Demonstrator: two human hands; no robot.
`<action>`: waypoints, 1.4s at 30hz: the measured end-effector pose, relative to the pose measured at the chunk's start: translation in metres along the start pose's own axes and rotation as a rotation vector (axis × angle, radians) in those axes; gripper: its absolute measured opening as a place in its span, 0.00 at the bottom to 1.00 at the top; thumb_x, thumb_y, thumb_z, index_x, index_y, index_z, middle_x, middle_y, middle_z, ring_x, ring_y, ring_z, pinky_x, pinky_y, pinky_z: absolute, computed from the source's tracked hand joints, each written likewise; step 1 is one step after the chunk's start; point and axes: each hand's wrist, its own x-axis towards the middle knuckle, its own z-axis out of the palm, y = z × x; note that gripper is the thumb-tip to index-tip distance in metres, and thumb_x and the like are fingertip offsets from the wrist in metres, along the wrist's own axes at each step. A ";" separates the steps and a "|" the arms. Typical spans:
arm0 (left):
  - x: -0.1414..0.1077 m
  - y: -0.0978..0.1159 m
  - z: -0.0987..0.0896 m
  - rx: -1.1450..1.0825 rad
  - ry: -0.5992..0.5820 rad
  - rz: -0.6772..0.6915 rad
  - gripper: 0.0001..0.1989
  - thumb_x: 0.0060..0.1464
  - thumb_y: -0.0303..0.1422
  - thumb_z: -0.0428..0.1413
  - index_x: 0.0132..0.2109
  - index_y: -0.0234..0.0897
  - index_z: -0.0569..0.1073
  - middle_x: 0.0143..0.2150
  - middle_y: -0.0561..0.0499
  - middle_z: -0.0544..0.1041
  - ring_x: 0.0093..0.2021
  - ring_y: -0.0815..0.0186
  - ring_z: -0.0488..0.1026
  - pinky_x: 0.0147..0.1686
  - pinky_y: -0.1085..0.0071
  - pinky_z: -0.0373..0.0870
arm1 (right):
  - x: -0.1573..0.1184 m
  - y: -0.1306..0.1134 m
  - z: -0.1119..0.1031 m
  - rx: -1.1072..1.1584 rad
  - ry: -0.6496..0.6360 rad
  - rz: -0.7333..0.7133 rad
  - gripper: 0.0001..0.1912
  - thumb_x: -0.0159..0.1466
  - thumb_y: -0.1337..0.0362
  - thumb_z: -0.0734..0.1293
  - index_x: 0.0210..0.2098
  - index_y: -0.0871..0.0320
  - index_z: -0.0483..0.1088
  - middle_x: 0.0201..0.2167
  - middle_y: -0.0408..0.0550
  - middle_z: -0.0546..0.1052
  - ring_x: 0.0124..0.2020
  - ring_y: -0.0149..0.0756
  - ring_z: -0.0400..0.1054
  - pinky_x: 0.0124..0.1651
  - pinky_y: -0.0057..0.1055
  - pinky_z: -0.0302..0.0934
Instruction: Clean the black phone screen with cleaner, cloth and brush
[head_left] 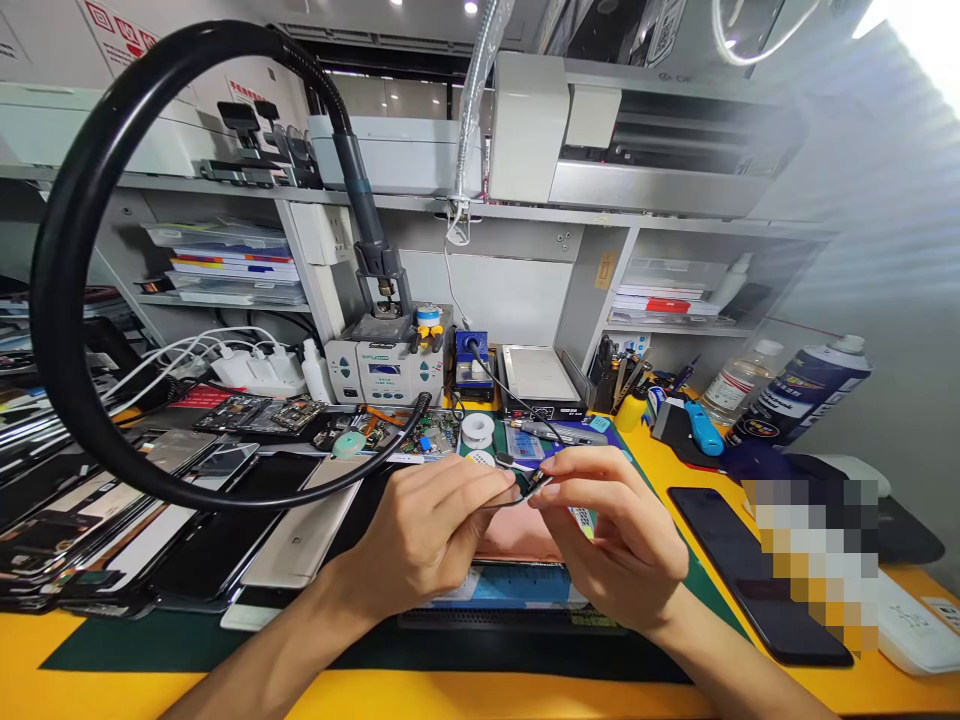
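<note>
Both hands meet over the middle of the bench, pinching one small dark part that looks like a thin strip or cable with a little connector; its exact kind is too small to make out. My left hand is closed, thumb and fingertips on the part's left end. From the other side, my right hand grips the right end between thumb and fingers. Below them lies a pinkish flat panel on a blue and white pad. A white spool stands just behind the hands.
A thick black hose loops across the left side from a rework station. Phones and phone shells cover the left bench. At right lie a black phone, a spray can and a clear bottle. A soldering iron stand sits behind.
</note>
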 end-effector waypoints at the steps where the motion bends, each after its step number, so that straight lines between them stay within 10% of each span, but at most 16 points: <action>1: 0.000 0.000 0.000 -0.004 0.000 0.001 0.16 0.61 0.18 0.54 0.54 0.33 0.72 0.46 0.44 0.82 0.45 0.62 0.80 0.46 0.65 0.77 | -0.001 0.000 0.001 0.007 0.005 0.001 0.19 0.59 0.85 0.68 0.44 0.59 0.74 0.41 0.52 0.76 0.43 0.37 0.73 0.42 0.33 0.71; 8: -0.001 -0.001 0.001 -0.013 0.017 -0.002 0.17 0.60 0.18 0.55 0.55 0.33 0.71 0.45 0.44 0.82 0.44 0.62 0.79 0.44 0.66 0.77 | 0.000 0.003 0.002 0.097 -0.016 0.114 0.27 0.62 0.83 0.69 0.57 0.56 0.72 0.45 0.54 0.76 0.39 0.36 0.73 0.34 0.31 0.71; 24: -0.006 -0.006 0.002 0.026 0.022 -0.095 0.14 0.61 0.20 0.57 0.53 0.35 0.72 0.44 0.46 0.82 0.41 0.63 0.79 0.42 0.65 0.75 | 0.000 0.010 -0.007 0.244 -0.125 0.316 0.18 0.66 0.77 0.70 0.47 0.48 0.80 0.36 0.44 0.80 0.36 0.34 0.76 0.39 0.30 0.73; 30: -0.002 -0.005 -0.005 0.134 0.088 -0.127 0.15 0.60 0.28 0.61 0.53 0.35 0.72 0.41 0.46 0.82 0.39 0.63 0.80 0.41 0.67 0.76 | 0.002 0.014 -0.003 0.322 0.062 0.553 0.06 0.67 0.68 0.72 0.38 0.52 0.83 0.33 0.45 0.80 0.29 0.32 0.75 0.32 0.29 0.72; 35: 0.000 -0.007 -0.016 0.074 0.119 -0.439 0.16 0.59 0.31 0.61 0.54 0.39 0.73 0.46 0.49 0.83 0.42 0.65 0.80 0.45 0.71 0.76 | 0.013 0.028 -0.005 0.572 0.228 0.949 0.10 0.64 0.58 0.74 0.39 0.58 0.81 0.35 0.50 0.83 0.26 0.33 0.75 0.29 0.28 0.71; 42: 0.003 -0.022 -0.019 -0.605 0.269 -0.932 0.11 0.59 0.40 0.63 0.40 0.37 0.76 0.34 0.54 0.79 0.34 0.69 0.75 0.35 0.76 0.74 | 0.019 0.042 -0.006 0.737 0.254 1.212 0.19 0.53 0.55 0.80 0.37 0.59 0.76 0.28 0.46 0.80 0.25 0.31 0.75 0.25 0.21 0.69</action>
